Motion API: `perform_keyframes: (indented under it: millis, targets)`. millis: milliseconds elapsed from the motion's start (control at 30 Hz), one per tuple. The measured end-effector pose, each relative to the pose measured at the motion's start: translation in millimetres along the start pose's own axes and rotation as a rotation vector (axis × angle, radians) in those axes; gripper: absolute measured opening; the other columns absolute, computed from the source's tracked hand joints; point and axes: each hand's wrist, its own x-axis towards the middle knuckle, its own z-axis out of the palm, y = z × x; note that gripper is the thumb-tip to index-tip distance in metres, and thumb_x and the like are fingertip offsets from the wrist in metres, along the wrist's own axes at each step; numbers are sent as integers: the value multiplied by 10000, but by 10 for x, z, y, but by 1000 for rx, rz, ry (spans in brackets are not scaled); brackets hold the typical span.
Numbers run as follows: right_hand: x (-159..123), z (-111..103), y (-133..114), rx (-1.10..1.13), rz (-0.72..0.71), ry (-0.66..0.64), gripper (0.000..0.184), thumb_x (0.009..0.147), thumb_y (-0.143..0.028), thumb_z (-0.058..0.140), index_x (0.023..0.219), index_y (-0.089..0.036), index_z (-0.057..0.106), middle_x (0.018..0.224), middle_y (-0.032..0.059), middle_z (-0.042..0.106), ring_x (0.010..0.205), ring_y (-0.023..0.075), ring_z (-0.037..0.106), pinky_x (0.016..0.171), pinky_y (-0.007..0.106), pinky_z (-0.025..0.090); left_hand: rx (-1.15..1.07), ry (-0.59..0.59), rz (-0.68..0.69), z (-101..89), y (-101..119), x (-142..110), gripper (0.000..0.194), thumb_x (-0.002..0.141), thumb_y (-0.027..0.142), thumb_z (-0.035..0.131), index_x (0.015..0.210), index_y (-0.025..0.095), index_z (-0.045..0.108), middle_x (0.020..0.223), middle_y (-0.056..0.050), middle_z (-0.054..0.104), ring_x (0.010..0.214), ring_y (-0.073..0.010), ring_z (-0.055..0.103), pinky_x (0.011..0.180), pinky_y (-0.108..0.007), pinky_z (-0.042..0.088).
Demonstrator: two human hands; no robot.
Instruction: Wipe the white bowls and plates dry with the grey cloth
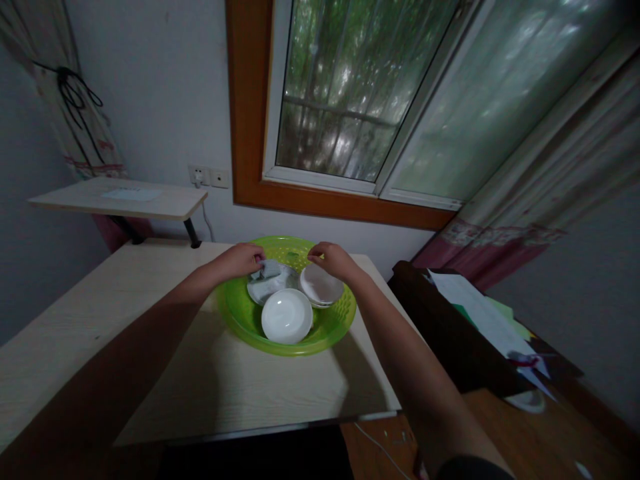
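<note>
A green plastic basket [285,348] with a perforated wall stands on the table. My left hand [241,260] reaches over its left rim, with closed fingers on a grey cloth [269,271]. The cloth lies over a pale dish [265,293] at the basket's left. At the right is a small stack of white saucers [321,285]. My right hand [333,259] is at the stack's far edge, thumb and fingers bent together. Whether its fingertips grip the top saucer cannot be made out. A white bowl [287,316] sits nearest me, touched by neither hand.
The pale wooden table [175,373] has a raised shelf [120,197] at back left, with a paper on it. A wall socket [200,175] and cord are behind. To the right, a dark brown piece of furniture [435,333] carries papers [475,313]. A window [345,93] is ahead.
</note>
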Motion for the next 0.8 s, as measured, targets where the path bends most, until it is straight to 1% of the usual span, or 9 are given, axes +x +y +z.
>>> perform_keyframes:
  millis: [67, 167, 233, 300, 367, 467, 533, 667, 800]
  targets:
    - [57, 17, -119, 223, -20, 28, 247, 964, -338, 561, 1037, -182, 737, 1064, 83, 739, 972, 185, 664, 904, 295, 478, -209, 29, -77, -59, 1, 30, 248, 756, 318, 616, 939, 170, 696, 871, -59, 709, 817, -193, 649, 778, -313, 487]
    - [117, 36, -285, 541, -73, 5, 365, 935, -413, 601, 1232, -206, 654, 1188, 82, 703, 1042, 186, 647, 945, 328, 486, -525, 66, -96, -76, 20, 41, 348, 721, 380, 690, 998, 170, 666, 892, -42, 705, 867, -186, 658, 826, -323, 502]
    - [143, 48, -367, 672, -95, -43, 561, 842, -414, 719, 1348, -229, 561, 1290, 92, 650, 1091, 193, 625, 964, 344, 487, -700, 86, -98, -57, 57, 25, 431, 702, 393, 727, 1057, 165, 639, 891, -36, 698, 858, -178, 659, 813, -324, 504]
    - [169, 73, -422, 722, -99, -81, 716, 727, -374, 823, 1366, -245, 528, 1351, 94, 602, 1123, 201, 603, 974, 352, 480, -833, 110, -133, -31, 104, 1, 483, 691, 390, 756, 1089, 161, 607, 867, -29, 687, 806, -162, 654, 759, -306, 497]
    - [205, 116, -454, 726, -92, -66, 681, 680, -360, 847, 1291, -240, 570, 1323, 79, 607, 1122, 200, 587, 969, 348, 471, -937, 109, -166, -10, 140, -22, 513, 695, 384, 773, 1118, 174, 575, 853, -19, 681, 758, -145, 645, 701, -280, 478]
    - [269, 209, -470, 768, -78, 8, 427, 741, -419, 774, 1085, -201, 644, 1110, 43, 670, 1005, 182, 594, 891, 311, 471, -1059, 69, -207, 13, 153, -44, 547, 701, 369, 795, 1158, 205, 543, 884, -22, 687, 750, -136, 644, 662, -258, 458]
    - [299, 274, -469, 817, -73, 38, 340, 777, -463, 724, 957, -182, 659, 953, 21, 669, 887, 164, 586, 815, 282, 461, -1117, 53, -229, 32, 142, -56, 568, 696, 354, 808, 1175, 216, 535, 916, -32, 689, 801, -145, 656, 692, -264, 473]
    - [291, 375, -447, 881, -39, 38, 377, 817, -551, 658, 855, -175, 654, 791, -10, 610, 717, 130, 521, 674, 245, 414, -1115, 112, -287, 86, 124, -72, 550, 731, 374, 777, 1194, 216, 525, 992, -56, 668, 908, -166, 653, 777, -298, 513]
    - [261, 431, -380, 824, 118, 76, 430, 828, -615, 603, 809, -186, 630, 668, -38, 535, 576, 107, 426, 539, 232, 323, -949, 281, -333, 137, 97, -50, 404, 819, 442, 648, 1121, 196, 542, 1081, -81, 629, 955, -171, 627, 793, -316, 536]
